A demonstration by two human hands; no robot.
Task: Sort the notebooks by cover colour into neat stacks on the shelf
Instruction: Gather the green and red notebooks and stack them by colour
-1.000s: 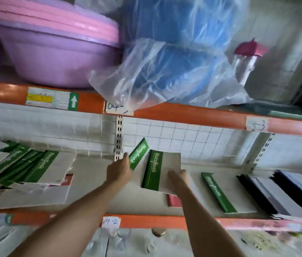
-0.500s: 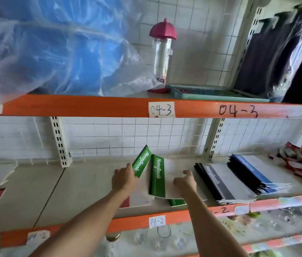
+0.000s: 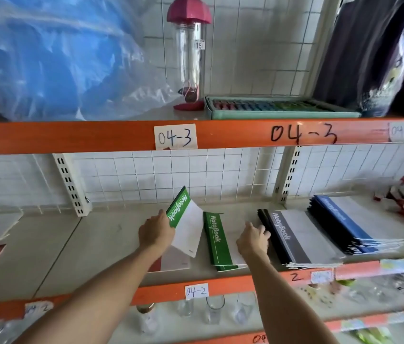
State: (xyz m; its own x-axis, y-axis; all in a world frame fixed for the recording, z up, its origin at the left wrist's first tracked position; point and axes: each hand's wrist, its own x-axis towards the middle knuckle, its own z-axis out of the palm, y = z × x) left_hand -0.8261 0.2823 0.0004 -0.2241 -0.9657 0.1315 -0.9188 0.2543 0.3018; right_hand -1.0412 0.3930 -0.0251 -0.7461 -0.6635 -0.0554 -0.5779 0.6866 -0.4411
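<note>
Holding a green notebook [image 3: 183,220] — left hand [image 3: 155,232].

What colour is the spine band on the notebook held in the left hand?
Green with white lettering, on the notebook gripped by the left hand; head view.

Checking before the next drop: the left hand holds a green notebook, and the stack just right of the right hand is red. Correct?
Not quite. In the head view the left hand does hold a green notebook, but that stack is black, not red.
</note>
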